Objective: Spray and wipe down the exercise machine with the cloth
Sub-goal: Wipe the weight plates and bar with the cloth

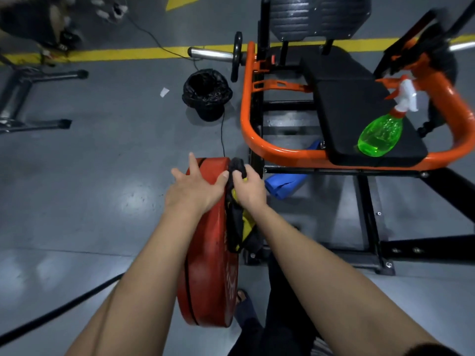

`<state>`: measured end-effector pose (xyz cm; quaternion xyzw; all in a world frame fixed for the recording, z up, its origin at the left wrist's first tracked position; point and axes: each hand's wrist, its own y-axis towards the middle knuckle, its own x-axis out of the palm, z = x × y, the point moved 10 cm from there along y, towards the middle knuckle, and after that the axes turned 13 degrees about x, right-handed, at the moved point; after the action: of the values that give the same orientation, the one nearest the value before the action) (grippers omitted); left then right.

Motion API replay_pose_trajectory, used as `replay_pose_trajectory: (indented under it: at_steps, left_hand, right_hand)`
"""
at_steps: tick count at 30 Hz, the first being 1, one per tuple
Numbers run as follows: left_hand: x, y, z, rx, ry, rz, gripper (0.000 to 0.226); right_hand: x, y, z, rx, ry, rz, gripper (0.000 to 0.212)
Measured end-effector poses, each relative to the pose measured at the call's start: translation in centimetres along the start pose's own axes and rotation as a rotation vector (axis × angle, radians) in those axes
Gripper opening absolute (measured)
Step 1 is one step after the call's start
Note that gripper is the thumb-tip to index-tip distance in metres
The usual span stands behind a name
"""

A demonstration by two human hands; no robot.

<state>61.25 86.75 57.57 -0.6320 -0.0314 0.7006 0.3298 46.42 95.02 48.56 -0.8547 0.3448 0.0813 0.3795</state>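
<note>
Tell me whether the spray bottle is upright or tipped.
Tipped: the spray bottle lies on its side on the black seat pad.

The grey floor (102,163) was pretty glossy, with a yellow line (128,53) running across the far side and a yellow arrow (180,1) beyond it. A bag-lined black bin (207,95) sat near a scrap of white paper (164,92), with a thin black cable (222,134) trailing past. A blue roll (285,182) lay on the floor, there was a metal stand (28,98) off left, and a thick black hose (56,312) ran across the bottom left.
</note>
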Motion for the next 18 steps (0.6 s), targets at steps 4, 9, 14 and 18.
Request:
replay_pose_trajectory:
  at_steps: [4,9,14,18]
  left_hand:
    - [0.4,-0.8,0.6,0.103,-0.021,0.117,0.079]
    - [0.7,-1.8,0.7,0.181,0.010,0.062,0.078]
    - [-4.4,-1.6,0.9,0.333,0.170,-0.043,0.073]
    - [-10.0,-2.2,1.9,0.337,0.570,-0.158,0.062]
  right_hand:
    - [-1.0,-5.8,1.8,-0.120,-0.027,-0.053,0.017]
    - [-1.9,-6.1,1.0,-0.116,-0.124,-0.088,0.010]
    - [-4.8,-9.4,-1.2,-0.097,-0.047,0.022,0.016]
    - [-10.1,-12.3,-4.8,-0.139,0.136,0.153,0.031]
